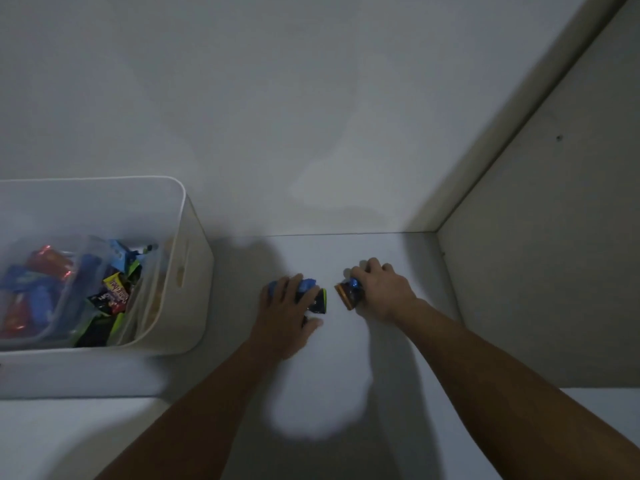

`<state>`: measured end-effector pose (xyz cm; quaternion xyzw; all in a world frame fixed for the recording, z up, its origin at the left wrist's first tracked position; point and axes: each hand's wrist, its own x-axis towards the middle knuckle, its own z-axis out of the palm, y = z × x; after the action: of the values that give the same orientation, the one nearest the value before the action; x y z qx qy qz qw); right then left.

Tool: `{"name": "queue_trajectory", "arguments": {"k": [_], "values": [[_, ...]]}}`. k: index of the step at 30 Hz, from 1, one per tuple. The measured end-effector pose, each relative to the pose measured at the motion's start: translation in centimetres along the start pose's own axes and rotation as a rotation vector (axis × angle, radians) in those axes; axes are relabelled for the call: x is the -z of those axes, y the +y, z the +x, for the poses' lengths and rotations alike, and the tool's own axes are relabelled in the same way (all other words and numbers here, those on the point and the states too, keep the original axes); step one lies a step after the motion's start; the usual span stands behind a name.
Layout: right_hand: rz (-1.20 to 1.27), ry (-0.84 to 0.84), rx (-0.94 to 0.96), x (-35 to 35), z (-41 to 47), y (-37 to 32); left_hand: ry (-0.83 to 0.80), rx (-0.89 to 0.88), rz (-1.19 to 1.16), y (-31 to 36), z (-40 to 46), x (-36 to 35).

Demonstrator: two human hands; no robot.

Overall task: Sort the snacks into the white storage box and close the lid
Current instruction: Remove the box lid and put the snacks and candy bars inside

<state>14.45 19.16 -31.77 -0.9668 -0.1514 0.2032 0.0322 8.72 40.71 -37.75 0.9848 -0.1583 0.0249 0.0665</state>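
Two small snack packs are gripped on the white shelf surface (346,358), well right of the white plastic storage box (194,271). A blue and black foil snack pack with a green edge (313,296) is lying under the left hand (287,317), fingers curled over it, thumb resting on the surface at the near side. A dark foil snack pack with an orange edge and blue top (349,294) is clutched by the right hand (381,289), fingers wrapped over its far side. The two packs are near each other, not touching. The box is seen at the left, uncovered, with a clear inner tray (74,282) holding red and blue wrappers; loose yellow, black and green packets (114,292) are piled beside the tray. A beige side panel (536,254) is at the right.
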Motion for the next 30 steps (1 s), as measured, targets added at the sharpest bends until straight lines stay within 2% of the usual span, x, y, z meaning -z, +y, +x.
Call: {"name": "queue_trajectory", "arguments": {"k": [3,7,14,17,21,25,30], "values": [[0.033,0.019,-0.014,0.0,-0.4,-0.2,0.072,0.009,0.069,0.8,-0.4,0.2],[0.119,0.003,-0.049,-0.5,-1.2,-0.3,0.051,0.059,0.070,1.3,-0.5,0.7],[0.281,0.012,-0.098,1.3,-2.9,-1.1,0.026,0.150,-0.152,1.7,-0.6,3.7],[0.317,0.050,-0.100,4.1,-3.4,-2.4,0.109,0.117,-0.246,1.5,-0.2,6.7],[0.397,0.083,-0.077,9.9,-4.3,-5.6,0.146,0.270,-0.373,0.5,1.0,12.5],[0.490,0.148,-0.029,15.3,-5.6,-10.0,0.271,0.290,-0.427,-2.1,0.7,18.1],[0.560,0.149,0.036,19.8,-6.8,-16.8,0.314,0.385,-0.464,-7.4,-1.8,23.6]]}}
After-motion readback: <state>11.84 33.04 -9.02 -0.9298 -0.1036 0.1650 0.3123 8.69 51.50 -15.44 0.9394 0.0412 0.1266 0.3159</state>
